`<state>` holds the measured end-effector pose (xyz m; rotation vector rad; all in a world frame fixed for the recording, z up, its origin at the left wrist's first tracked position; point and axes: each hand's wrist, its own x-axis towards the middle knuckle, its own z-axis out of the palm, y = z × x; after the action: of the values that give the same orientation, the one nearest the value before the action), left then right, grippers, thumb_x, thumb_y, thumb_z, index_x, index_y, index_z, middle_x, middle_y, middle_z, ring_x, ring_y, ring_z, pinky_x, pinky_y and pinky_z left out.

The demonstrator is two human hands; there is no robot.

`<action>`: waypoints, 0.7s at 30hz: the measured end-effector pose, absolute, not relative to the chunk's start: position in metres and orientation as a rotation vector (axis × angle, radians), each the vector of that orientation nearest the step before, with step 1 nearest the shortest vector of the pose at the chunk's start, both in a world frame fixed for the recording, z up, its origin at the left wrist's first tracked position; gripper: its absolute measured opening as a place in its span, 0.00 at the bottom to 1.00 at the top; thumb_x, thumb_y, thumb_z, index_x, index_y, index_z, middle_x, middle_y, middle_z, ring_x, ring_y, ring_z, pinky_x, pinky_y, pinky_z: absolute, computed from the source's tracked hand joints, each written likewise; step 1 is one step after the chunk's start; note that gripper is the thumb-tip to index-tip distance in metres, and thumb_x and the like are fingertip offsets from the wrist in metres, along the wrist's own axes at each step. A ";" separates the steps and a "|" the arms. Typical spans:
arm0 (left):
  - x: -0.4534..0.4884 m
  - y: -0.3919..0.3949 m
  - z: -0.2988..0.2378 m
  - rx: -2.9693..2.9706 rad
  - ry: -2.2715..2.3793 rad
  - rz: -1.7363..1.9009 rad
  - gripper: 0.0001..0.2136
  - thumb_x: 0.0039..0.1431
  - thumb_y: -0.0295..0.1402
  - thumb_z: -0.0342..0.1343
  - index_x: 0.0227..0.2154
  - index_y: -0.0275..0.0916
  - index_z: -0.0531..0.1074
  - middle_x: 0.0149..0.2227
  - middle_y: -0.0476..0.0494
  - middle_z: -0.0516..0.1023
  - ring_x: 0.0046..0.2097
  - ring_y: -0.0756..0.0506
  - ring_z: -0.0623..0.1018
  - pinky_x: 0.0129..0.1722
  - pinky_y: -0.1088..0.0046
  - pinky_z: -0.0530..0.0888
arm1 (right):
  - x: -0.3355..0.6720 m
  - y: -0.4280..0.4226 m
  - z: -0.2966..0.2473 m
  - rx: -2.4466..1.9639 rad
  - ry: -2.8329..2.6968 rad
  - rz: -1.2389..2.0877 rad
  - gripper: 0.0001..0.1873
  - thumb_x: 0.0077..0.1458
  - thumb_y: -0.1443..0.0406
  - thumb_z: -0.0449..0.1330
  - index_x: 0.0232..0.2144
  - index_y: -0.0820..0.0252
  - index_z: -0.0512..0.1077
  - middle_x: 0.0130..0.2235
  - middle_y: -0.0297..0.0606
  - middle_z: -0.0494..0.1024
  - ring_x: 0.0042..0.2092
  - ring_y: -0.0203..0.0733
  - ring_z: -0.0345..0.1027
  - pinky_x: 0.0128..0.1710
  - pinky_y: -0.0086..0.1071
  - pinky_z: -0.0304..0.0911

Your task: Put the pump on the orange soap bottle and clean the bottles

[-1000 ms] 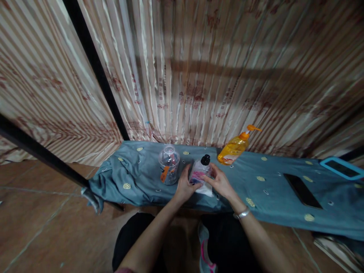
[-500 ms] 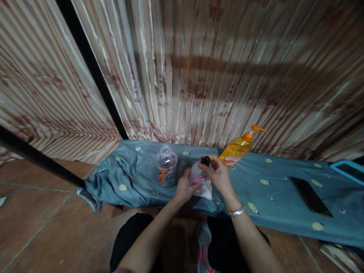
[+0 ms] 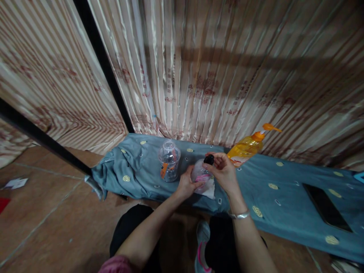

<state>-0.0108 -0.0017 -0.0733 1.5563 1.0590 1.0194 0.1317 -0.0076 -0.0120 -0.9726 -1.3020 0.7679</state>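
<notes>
My left hand (image 3: 187,185) is wrapped round the side of a translucent bottle (image 3: 200,175) with pink markings. The bottle is on the cloth-covered bench, and a white patch shows at its lower right. Fingers of my right hand (image 3: 224,170) are closed on a black cap (image 3: 209,159) at the bottle's top. Whether the cap is still seated on the neck cannot be made out. To the left stands a clear plastic cup (image 3: 168,163) with a domed lid and an orange print. Behind my right hand is a yellow pump bottle (image 3: 245,148) with an orange pump head.
A blue-green patterned cloth (image 3: 253,189) covers the narrow bench. On its right part lies a dark phone (image 3: 327,206), with a blue-edged object (image 3: 358,176) at the picture's edge. Black poles (image 3: 108,68) and a striped curtain (image 3: 193,76) stand behind and left.
The view has shifted, so most things on the bench appear a little further right. The black cap has moved slightly away from the bottle's body, held by my right hand. My left hand keeps its hold.
</notes>
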 end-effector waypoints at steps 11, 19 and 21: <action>-0.009 -0.002 -0.078 1.577 1.050 1.070 0.28 0.42 0.33 0.66 0.47 0.35 0.65 0.41 0.44 0.76 0.42 0.43 0.75 0.43 0.70 0.71 | 0.130 -0.009 -0.012 -0.969 -1.298 0.789 0.21 0.45 0.63 0.69 0.42 0.59 0.68 0.47 0.39 0.73 0.49 0.50 0.67 0.52 0.54 0.58; -0.009 -0.002 -0.081 1.511 1.005 1.109 0.27 0.42 0.30 0.66 0.47 0.37 0.65 0.42 0.46 0.75 0.43 0.44 0.75 0.45 0.70 0.71 | 0.130 -0.009 -0.009 -0.988 -1.357 0.830 0.17 0.49 0.59 0.65 0.41 0.57 0.71 0.50 0.42 0.73 0.52 0.52 0.66 0.56 0.55 0.56; -0.009 -0.002 -0.083 1.513 1.007 1.099 0.27 0.42 0.29 0.66 0.47 0.37 0.65 0.42 0.46 0.75 0.44 0.44 0.75 0.46 0.69 0.71 | 0.130 -0.010 -0.008 -0.997 -1.362 0.820 0.20 0.47 0.58 0.67 0.43 0.55 0.70 0.50 0.42 0.73 0.53 0.52 0.65 0.56 0.54 0.55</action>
<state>-0.0090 -0.0023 -0.0826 1.5132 1.0074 1.0988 0.1295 -0.0099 -0.0079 -0.9971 -1.3618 0.8198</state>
